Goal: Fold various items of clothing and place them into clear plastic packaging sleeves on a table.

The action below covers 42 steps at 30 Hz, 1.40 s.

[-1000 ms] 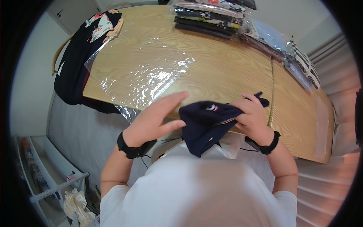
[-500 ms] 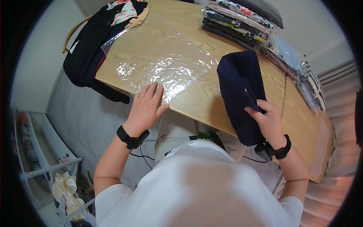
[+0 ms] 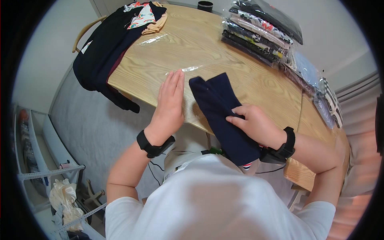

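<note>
My right hand grips a folded navy garment between thumb and fingers. The garment hangs over the table's near edge, its top end pointing away from me, and a bit of red-and-white striped cloth peeks out at its lower end. Just left of it, my left hand is open, fingers stretched out side by side and pointing away over the near edge. A clear plastic bag lies on the table past my left fingertips; only glints of it show, so its outline is hard to make out.
The wooden table spreads before me. At the back right stands a stack of bagged folded garments, with more bagged clothes trailing rightward. Dark clothes drape over a chair at the left. A black cup sits at the far edge.
My right hand has brought the navy garment leftward, toward my left hand. My left hand has moved slightly right, its fingers drawing together. The plastic bag lies flatter, with fewer glints.
</note>
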### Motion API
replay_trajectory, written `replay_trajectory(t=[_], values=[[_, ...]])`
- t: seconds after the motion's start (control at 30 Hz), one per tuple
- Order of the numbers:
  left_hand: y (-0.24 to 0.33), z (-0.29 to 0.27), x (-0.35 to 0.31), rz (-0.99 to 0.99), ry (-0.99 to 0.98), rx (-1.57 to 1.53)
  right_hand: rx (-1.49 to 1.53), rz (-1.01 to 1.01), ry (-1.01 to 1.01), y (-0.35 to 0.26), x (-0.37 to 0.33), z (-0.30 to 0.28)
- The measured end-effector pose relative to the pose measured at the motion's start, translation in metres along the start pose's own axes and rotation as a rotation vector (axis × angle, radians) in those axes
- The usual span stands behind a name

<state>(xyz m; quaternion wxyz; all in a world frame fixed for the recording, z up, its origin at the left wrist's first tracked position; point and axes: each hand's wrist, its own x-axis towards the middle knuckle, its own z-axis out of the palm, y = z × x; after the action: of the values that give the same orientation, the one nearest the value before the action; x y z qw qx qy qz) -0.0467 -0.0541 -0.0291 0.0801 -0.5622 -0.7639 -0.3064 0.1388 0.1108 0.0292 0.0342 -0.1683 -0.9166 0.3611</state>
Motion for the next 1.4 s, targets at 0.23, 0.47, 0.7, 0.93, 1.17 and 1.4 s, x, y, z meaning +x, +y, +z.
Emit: replay_trajectory(t=[0.23,0.47,0.7,0.93,1.17,1.4], values=[[0.024,0.003,0.001,-0.05,-0.031,0.158,-0.087,0.013,-0.095,0.006,0.024,0.001],[0.054,0.015,0.003,0.078,-0.03,0.384,-0.288,0.038,-0.092,0.004,0.067,-0.002],[0.071,0.018,-0.004,0.126,-0.083,0.341,-0.274,0.103,0.2,0.027,0.106,0.008],[0.054,0.038,-0.011,0.063,-0.139,0.156,0.163,0.242,0.12,0.059,0.118,0.004],[0.044,0.037,-0.018,0.016,-0.163,0.205,-0.481,-0.063,0.248,0.062,0.067,0.025],[0.045,0.042,-0.02,0.003,-0.031,0.044,-0.578,-0.358,0.022,0.033,0.076,0.052]])
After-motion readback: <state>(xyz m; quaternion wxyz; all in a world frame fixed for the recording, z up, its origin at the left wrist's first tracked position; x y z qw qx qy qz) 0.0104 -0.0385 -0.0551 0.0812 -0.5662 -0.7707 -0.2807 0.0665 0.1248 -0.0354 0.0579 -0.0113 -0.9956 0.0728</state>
